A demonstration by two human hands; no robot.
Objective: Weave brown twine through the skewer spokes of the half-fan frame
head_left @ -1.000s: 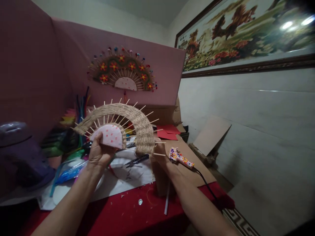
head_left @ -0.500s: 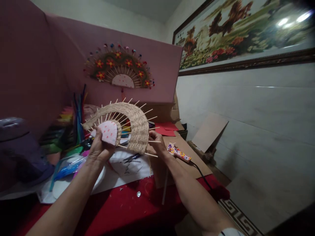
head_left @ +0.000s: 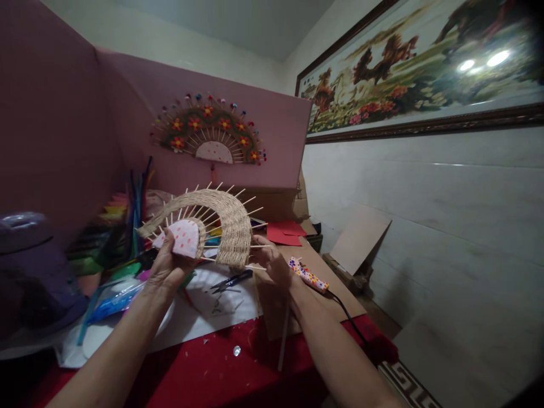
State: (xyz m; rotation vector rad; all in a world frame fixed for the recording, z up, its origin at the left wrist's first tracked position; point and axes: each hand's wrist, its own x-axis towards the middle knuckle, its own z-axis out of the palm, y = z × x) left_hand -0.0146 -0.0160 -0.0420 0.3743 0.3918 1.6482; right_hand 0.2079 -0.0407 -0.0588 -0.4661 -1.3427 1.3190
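Observation:
A half-round woven fan (head_left: 234,229), with twine wound over thin wooden sticks, is held up over the table. My left hand (head_left: 169,267) grips its pale, red-dotted base, thumb in front and the other fingers hidden behind. At the fan's right edge, my right hand (head_left: 275,265) has its fingers curled around the lowest stick ends, partly behind them. Below the fan, dark-handled scissors (head_left: 232,280) lie on white paper. Beside my right wrist is a flower-patterned glue gun (head_left: 308,273) with a black cord.
A finished flowered fan (head_left: 215,133) hangs on a pink panel (head_left: 280,136) behind. Cardboard (head_left: 335,303) and red paper (head_left: 285,231) lie on the right. Colourful craft supplies and a purple container (head_left: 36,272) fill the left. Red cloth (head_left: 204,377) covers the front.
The view has tilted slightly up, so the scene sits lower. The fan has shifted a little left and down in view, with both hands still at it.

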